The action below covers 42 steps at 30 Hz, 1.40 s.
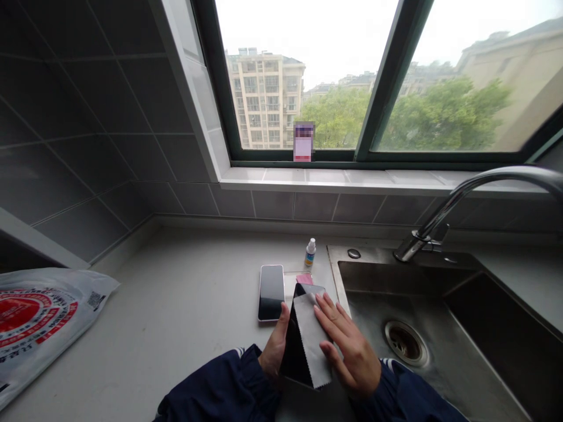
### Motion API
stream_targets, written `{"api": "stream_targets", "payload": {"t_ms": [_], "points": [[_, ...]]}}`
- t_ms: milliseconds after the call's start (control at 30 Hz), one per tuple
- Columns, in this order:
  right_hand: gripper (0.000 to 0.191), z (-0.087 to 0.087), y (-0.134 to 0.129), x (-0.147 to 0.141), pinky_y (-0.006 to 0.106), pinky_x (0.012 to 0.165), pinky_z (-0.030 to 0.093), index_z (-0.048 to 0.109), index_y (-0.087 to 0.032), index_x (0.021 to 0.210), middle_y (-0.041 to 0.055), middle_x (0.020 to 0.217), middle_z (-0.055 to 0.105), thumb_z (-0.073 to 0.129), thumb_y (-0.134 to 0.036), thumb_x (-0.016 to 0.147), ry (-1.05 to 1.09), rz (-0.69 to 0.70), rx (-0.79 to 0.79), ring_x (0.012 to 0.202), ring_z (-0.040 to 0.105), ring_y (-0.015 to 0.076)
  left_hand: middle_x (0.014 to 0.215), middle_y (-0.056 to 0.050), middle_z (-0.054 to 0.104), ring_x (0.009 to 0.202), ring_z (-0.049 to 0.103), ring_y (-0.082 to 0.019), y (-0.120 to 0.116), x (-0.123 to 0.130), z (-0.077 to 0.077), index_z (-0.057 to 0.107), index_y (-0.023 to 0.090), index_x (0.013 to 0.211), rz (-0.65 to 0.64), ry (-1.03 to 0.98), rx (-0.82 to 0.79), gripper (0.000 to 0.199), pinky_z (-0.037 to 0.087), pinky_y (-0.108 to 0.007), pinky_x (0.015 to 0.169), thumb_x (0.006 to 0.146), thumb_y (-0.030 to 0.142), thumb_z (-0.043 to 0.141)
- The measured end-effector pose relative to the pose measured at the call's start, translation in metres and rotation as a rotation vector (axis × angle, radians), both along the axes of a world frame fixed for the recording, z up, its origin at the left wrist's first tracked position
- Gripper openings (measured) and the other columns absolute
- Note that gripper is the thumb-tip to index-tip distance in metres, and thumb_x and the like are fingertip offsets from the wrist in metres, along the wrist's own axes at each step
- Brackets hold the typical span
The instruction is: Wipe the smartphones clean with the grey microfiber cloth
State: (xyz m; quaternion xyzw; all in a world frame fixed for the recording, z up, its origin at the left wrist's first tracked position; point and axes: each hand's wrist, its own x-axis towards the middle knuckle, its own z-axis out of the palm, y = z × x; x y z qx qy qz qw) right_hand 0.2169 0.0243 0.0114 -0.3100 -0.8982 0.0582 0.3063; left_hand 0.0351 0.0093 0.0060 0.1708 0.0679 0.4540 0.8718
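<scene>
Hands pressing grey zigzag-edged cloth on dark, seemingly glossy slab.

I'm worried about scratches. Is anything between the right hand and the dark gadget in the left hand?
Yes, a grey cloth lies over part of the dark gadget, under the right hand.

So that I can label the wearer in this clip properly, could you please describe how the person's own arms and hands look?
Both arms wear dark navy sleeves with white stripes near the cuffs. The left hand and right hand are bare, without gloves.
</scene>
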Motion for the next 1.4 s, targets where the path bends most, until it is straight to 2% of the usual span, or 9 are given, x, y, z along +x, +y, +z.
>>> {"api": "stream_targets", "payload": {"t_ms": [100, 267, 400, 533, 700, 867, 1100, 1233, 1400], "points": [[0.051, 0.007, -0.002, 0.001, 0.056, 0.113, 0.03, 0.039, -0.012, 0.147, 0.0143, 0.152, 0.038, 0.034, -0.035, 0.102, 0.046, 0.049, -0.013, 0.145, 0.026, 0.0327, 0.128, -0.016, 0.062, 0.13, 0.048, -0.028, 0.0, -0.001, 0.003, 0.051, 0.012, 0.137, 0.062, -0.011, -0.068, 0.076, 0.025, -0.04, 0.113, 0.091, 0.068, 0.025], [0.049, 0.019, -0.007, 0.0, 0.06, 0.115, 0.023, 0.05, -0.015, 0.139, 0.0121, 0.143, 0.051, 0.038, -0.043, 0.1, 0.099, 0.191, -0.002, 0.142, 0.033, 0.0337, 0.11, -0.018, 0.066, 0.112, 0.06, -0.03, -0.003, -0.002, 0.015, 0.053, 0.01, 0.133, 0.046, 0.016, -0.184, 0.083, 0.037, -0.044, 0.103, 0.085, 0.074, 0.031], [0.054, 0.023, -0.014, -0.002, 0.061, 0.115, 0.021, 0.05, -0.016, 0.137, 0.0126, 0.138, 0.057, 0.04, -0.051, 0.098, 0.105, 0.309, -0.006, 0.138, 0.04, 0.0339, 0.096, -0.016, 0.066, 0.093, 0.064, -0.026, -0.002, -0.002, 0.019, 0.055, 0.007, 0.129, 0.031, 0.028, -0.225, 0.085, 0.045, -0.04, 0.09, 0.083, 0.076, 0.035], [0.059, 0.023, -0.018, -0.003, 0.059, 0.116, 0.021, 0.049, -0.02, 0.138, 0.0106, 0.133, 0.061, 0.037, -0.06, 0.096, 0.107, 0.334, -0.004, 0.134, 0.046, 0.0327, 0.087, -0.012, 0.065, 0.081, 0.063, -0.021, -0.001, -0.002, 0.021, 0.057, 0.005, 0.126, -0.019, 0.018, -0.23, 0.089, 0.048, -0.035, 0.082, 0.08, 0.079, 0.037], [0.059, 0.021, -0.012, -0.001, 0.057, 0.118, 0.017, 0.048, -0.02, 0.141, 0.0096, 0.14, 0.055, 0.028, -0.056, 0.1, 0.02, 0.277, -0.025, 0.138, 0.041, 0.0319, 0.1, -0.017, 0.067, 0.097, 0.064, -0.028, -0.003, -0.001, 0.023, 0.055, 0.006, 0.13, -0.018, 0.027, -0.241, 0.091, 0.043, -0.041, 0.095, 0.081, 0.079, 0.033], [0.061, 0.011, -0.004, -0.002, 0.057, 0.118, 0.01, 0.044, -0.019, 0.145, 0.0088, 0.151, 0.041, 0.022, -0.056, 0.101, -0.063, 0.116, -0.041, 0.144, 0.027, 0.0317, 0.123, -0.02, 0.062, 0.125, 0.051, -0.035, -0.002, -0.003, 0.016, 0.049, 0.008, 0.138, -0.064, 0.008, -0.152, 0.096, 0.027, -0.046, 0.111, 0.08, 0.082, 0.028], [0.058, 0.0, 0.002, 0.0, 0.059, 0.113, 0.024, 0.026, -0.017, 0.153, 0.0129, 0.158, 0.025, 0.034, -0.041, 0.101, -0.152, -0.071, -0.021, 0.146, 0.02, 0.0333, 0.142, -0.013, 0.052, 0.139, 0.036, -0.032, -0.005, -0.001, 0.008, 0.039, 0.02, 0.146, -0.065, 0.058, -0.022, 0.083, 0.017, -0.045, 0.116, 0.084, 0.075, 0.035], [0.062, -0.002, 0.002, -0.001, 0.06, 0.11, 0.029, 0.019, -0.015, 0.155, 0.0155, 0.159, 0.018, 0.029, -0.044, 0.102, -0.145, -0.1, -0.056, 0.147, 0.016, 0.0353, 0.145, -0.012, 0.048, 0.142, 0.032, -0.031, -0.01, 0.004, 0.007, 0.038, 0.021, 0.147, -0.037, 0.093, -0.006, 0.078, 0.014, -0.045, 0.118, 0.086, 0.069, 0.041], [0.066, -0.002, -0.002, -0.004, 0.062, 0.112, 0.024, 0.017, -0.013, 0.155, 0.0171, 0.161, 0.011, 0.031, -0.048, 0.101, -0.144, -0.031, -0.065, 0.147, 0.011, 0.0378, 0.147, -0.012, 0.047, 0.145, 0.026, -0.032, -0.013, 0.007, 0.012, 0.04, 0.02, 0.146, -0.031, 0.11, 0.002, 0.08, 0.011, -0.045, 0.12, 0.084, 0.071, 0.044]]}}
